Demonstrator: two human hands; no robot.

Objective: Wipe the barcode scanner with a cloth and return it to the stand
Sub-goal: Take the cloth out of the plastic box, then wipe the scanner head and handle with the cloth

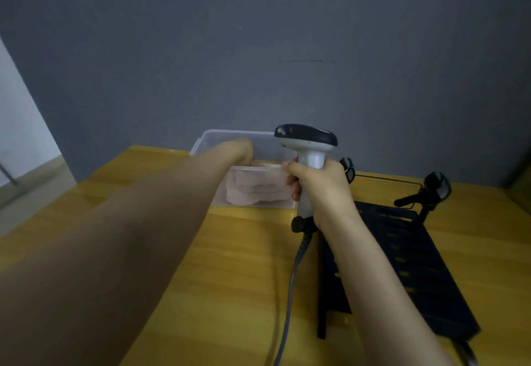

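Observation:
My right hand point(321, 190) grips the white handle of the barcode scanner point(309, 141), holding it upright above the table with its dark head pointing left. A grey cable point(290, 288) hangs from its base. My left hand point(238, 151) is blurred and reaches into a clear plastic box point(209, 137) at the back of the table, over a stack of pale pink cloths point(255, 190). Its fingers are hidden behind the box rim. A black scanner stand point(431, 193) with a forked cradle sits to the right.
The yellow wooden table point(230, 265) runs up to a grey wall. A black slotted tray point(402, 265) lies under my right forearm. A second black forked holder point(348, 168) stands behind my right hand.

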